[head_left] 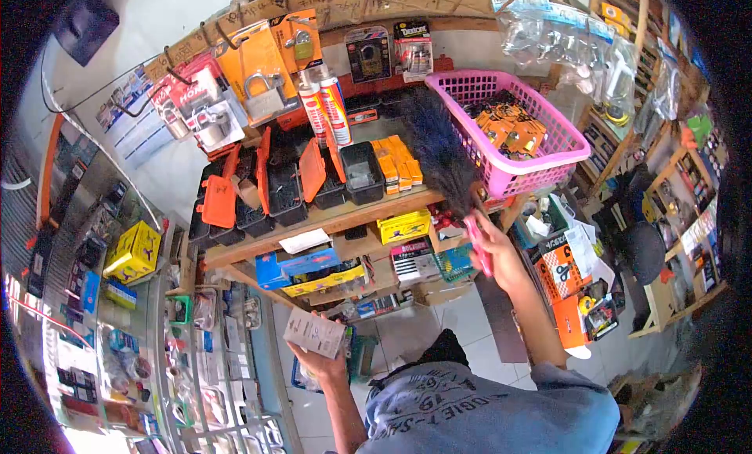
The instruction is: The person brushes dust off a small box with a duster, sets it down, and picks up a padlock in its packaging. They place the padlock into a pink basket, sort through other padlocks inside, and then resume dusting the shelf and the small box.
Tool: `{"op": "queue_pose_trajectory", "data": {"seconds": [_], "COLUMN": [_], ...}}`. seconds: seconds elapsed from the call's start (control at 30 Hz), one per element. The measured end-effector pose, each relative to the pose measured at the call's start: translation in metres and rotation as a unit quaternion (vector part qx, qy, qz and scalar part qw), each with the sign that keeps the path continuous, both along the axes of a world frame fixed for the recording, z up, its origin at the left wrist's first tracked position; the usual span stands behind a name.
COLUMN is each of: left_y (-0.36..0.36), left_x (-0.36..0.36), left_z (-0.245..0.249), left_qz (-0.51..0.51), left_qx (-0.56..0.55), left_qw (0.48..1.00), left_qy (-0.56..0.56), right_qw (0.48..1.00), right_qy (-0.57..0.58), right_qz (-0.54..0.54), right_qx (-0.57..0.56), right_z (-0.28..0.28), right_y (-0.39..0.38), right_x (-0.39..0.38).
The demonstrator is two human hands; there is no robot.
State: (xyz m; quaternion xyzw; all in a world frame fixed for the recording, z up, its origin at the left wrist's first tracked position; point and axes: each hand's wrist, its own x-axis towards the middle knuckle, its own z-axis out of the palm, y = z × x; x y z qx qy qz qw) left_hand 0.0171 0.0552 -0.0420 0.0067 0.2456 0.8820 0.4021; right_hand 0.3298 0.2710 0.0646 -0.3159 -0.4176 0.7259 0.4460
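Note:
My right hand (495, 246) is closed round the pink handle of a black feather duster (442, 144). The duster's dark bristles reach up over the wooden shelf, between small orange boxes (397, 164) and a pink basket (521, 166) holding orange-and-black packets. My left hand (321, 364), lower down, grips a small grey-white cardboard box (315, 334) with print and handwriting on it. Left of the orange boxes stand black bins (363, 172) with orange lids (312, 170), some raised. Behind them two sealant tubes (325, 109) stand upright.
A yellow box (404, 226) and a blue box (305, 267) sit on the lower shelf. Packaged padlocks (265, 94) hang above. Glass cabinets (160, 321) line the left side. On the right are an orange box (562, 266) and a dark fan-like object (642, 252).

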Motion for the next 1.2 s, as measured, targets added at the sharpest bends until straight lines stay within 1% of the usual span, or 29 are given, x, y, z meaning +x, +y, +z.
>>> {"op": "queue_pose_trajectory", "data": {"seconds": [0.03,0.07,0.13,0.17,0.23,0.3,0.37,0.4,0.43,0.5,0.53,0.57,0.63,0.67,0.7,0.77,0.83,0.9,1.03,1.1,1.17,1.2], "left_y": [-0.004,-0.006,-0.007,-0.008,-0.013,-0.014,-0.016,-0.015,-0.015,-0.019,-0.020,-0.021,-0.021,-0.021,-0.020,-0.016,-0.012,-0.009,-0.003,-0.003,-0.004,-0.005], "left_x": [0.001,0.002,0.007,0.007,0.010,0.009,0.009,0.014,0.014,0.012,0.012,0.012,0.010,0.008,0.006,0.007,0.009,0.009,0.007,0.010,0.013,0.013], "left_z": [-0.001,-0.002,0.004,0.004,0.000,-0.010,-0.016,-0.007,-0.008,-0.012,-0.012,-0.012,-0.015,-0.019,-0.020,-0.014,-0.005,0.003,-0.001,-0.001,-0.001,-0.002], "left_qz": [-0.003,-0.010,-0.008,-0.007,0.015,0.019,0.008,0.032,0.035,0.021,0.023,0.032,0.037,0.022,0.007,0.010,0.013,-0.017,-0.047,-0.050,-0.042,-0.035], "left_qx": [0.000,0.006,0.014,0.018,-0.015,0.000,0.044,0.002,0.005,0.010,0.012,-0.008,-0.026,-0.003,0.019,0.001,-0.019,-0.004,0.013,0.007,-0.002,-0.012], "left_qw": [1.000,1.000,1.000,1.000,1.000,1.000,0.999,0.999,0.999,0.999,0.999,0.999,0.999,0.999,1.000,1.000,1.000,0.999,0.998,0.999,0.999,0.999], "left_qy": [0.003,0.000,-0.024,-0.021,-0.013,-0.007,-0.010,-0.011,-0.009,-0.031,-0.029,-0.030,-0.029,-0.024,-0.019,-0.011,-0.003,-0.033,-0.026,-0.002,-0.008,-0.015], "right_qw": [0.999,0.999,0.994,0.994,0.992,0.990,0.990,0.993,0.994,0.992,0.989,0.989,0.982,0.977,0.976,0.981,0.978,0.978,0.967,0.969,0.962,0.967], "right_qy": [0.020,0.023,0.102,0.105,0.097,0.112,0.115,0.070,0.072,0.018,0.012,0.014,0.083,0.131,0.134,0.100,0.107,0.119,0.165,0.158,0.174,0.191], "right_qz": [-0.041,-0.044,-0.034,-0.033,-0.076,-0.077,-0.058,-0.069,-0.067,-0.067,-0.088,-0.087,-0.093,-0.080,-0.082,-0.157,-0.170,-0.160,-0.191,-0.187,-0.191,-0.159], "right_qx": [0.016,0.017,-0.001,0.003,-0.010,-0.026,-0.060,-0.060,-0.058,-0.103,-0.120,-0.118,-0.143,-0.150,-0.150,-0.051,-0.056,-0.055,-0.036,-0.035,-0.091,-0.057], "right_z": [-0.006,-0.009,-0.009,-0.009,-0.008,-0.016,-0.018,-0.014,-0.014,-0.016,-0.010,-0.019,-0.048,-0.061,-0.053,-0.029,-0.025,-0.023,-0.012,-0.019,-0.030,-0.038], "right_y": [0.009,0.017,0.030,0.034,0.038,0.042,0.037,0.029,0.024,0.014,0.005,0.001,-0.008,-0.010,-0.013,-0.024,-0.013,0.000,0.011,0.009,0.001,-0.008], "right_x": [-0.007,-0.007,-0.009,-0.011,-0.012,-0.010,-0.010,-0.012,-0.012,-0.011,-0.019,-0.019,-0.016,-0.017,-0.020,-0.033,-0.034,-0.033,-0.031,-0.032,-0.035,-0.037]}}
